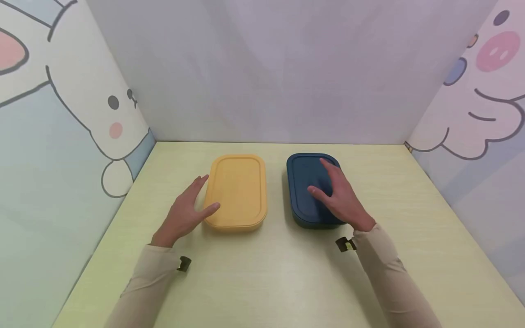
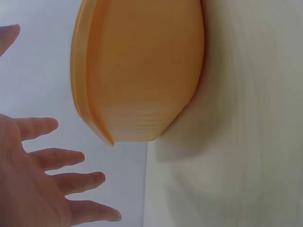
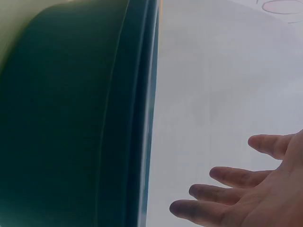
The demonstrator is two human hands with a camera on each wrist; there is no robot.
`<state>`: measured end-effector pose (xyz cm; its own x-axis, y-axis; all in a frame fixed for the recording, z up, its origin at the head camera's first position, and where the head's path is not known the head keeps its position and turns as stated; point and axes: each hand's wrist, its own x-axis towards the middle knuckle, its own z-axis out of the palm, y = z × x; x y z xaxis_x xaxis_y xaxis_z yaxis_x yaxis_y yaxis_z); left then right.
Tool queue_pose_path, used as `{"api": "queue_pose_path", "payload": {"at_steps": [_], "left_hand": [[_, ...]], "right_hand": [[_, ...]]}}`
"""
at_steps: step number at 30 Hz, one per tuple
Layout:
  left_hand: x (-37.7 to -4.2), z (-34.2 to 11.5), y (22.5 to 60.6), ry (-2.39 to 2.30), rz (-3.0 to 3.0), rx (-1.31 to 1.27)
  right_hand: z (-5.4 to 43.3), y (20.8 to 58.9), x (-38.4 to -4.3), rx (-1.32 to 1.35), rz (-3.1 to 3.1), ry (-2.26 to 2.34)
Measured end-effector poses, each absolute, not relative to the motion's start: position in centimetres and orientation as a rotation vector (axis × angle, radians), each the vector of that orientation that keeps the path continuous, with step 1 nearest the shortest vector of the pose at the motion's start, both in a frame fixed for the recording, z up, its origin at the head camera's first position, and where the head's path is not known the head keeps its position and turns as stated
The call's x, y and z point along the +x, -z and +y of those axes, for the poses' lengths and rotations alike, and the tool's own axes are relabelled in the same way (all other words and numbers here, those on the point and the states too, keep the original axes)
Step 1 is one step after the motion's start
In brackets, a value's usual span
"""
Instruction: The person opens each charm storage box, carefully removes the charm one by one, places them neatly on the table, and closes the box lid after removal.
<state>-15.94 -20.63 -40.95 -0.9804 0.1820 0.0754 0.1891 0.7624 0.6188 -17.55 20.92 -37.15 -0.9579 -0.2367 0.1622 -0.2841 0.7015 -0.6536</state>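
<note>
Two lidded rectangular food containers with rounded corners stand side by side on the table. The yellow-orange container (image 1: 237, 191) is on the left, the dark blue container (image 1: 303, 193) on the right. At the yellow one's left edge is my left hand (image 1: 184, 213), its thumb overlapping the lid in the head view. In the left wrist view that hand's fingers (image 2: 71, 182) are spread, apart from the container's side wall (image 2: 147, 66). Over the blue lid hovers my right hand (image 1: 342, 198), thumb and fingers spread. The right wrist view shows its fingers (image 3: 222, 194) straight, holding nothing.
The pale yellow table (image 1: 262, 282) runs back to a plain light wall (image 1: 279, 73). Side panels with cartoon animals (image 1: 115, 114) border it left and right. A gap separates the two containers. Small dark devices (image 1: 346, 244) sit at both wrists.
</note>
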Motion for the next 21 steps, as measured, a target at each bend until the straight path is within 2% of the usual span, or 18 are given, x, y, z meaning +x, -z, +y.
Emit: {"api": "queue_pose_path", "payload": {"at_steps": [10, 21], "left_hand": [[-15.9, -21.0, 42.2, 1.454, -2.763, -0.300], [-15.4, -21.0, 42.4, 1.612, -2.689, -0.279]], "right_hand": [[19.9, 37.4, -17.8, 0.493, -2.708, -1.459], [18.6, 37.8, -18.0, 0.563, -2.599, -1.775]]}}
